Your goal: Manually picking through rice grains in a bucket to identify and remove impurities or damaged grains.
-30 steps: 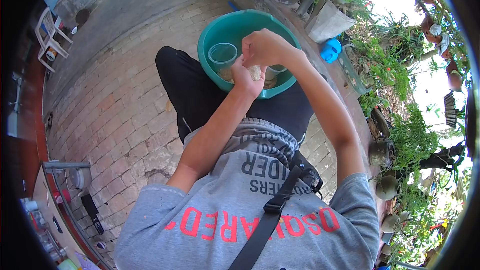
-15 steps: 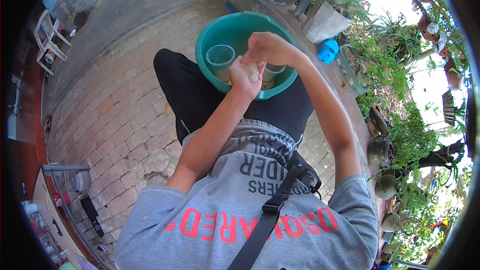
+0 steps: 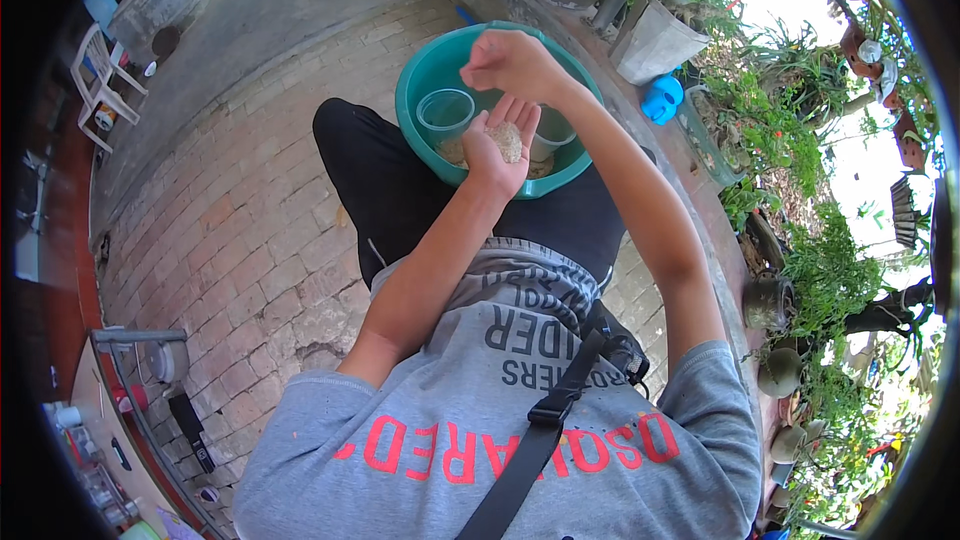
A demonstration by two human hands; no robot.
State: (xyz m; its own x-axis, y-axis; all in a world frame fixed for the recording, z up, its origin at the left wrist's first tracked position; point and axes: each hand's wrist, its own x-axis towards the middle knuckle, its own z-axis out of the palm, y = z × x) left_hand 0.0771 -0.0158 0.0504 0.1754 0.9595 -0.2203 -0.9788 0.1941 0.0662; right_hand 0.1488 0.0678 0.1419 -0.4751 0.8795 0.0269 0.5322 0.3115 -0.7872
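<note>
Left hand [image 3: 489, 156], palm up, fingers extended and unclenched, bears a loose heap of small pale-beige grains [image 3: 509, 143] over the round green plastic basin [image 3: 438, 68]. Right hand [image 3: 515, 66] hangs higher, fingers curled; cannot tell whether they pinch anything.

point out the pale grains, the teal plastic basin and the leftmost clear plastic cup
pale grains [image 3: 509, 143]: head view, middle of the small heap
teal plastic basin [image 3: 434, 67]: head view, bare inner wall
leftmost clear plastic cup [image 3: 445, 117]: head view, inner wall through its open top
</note>
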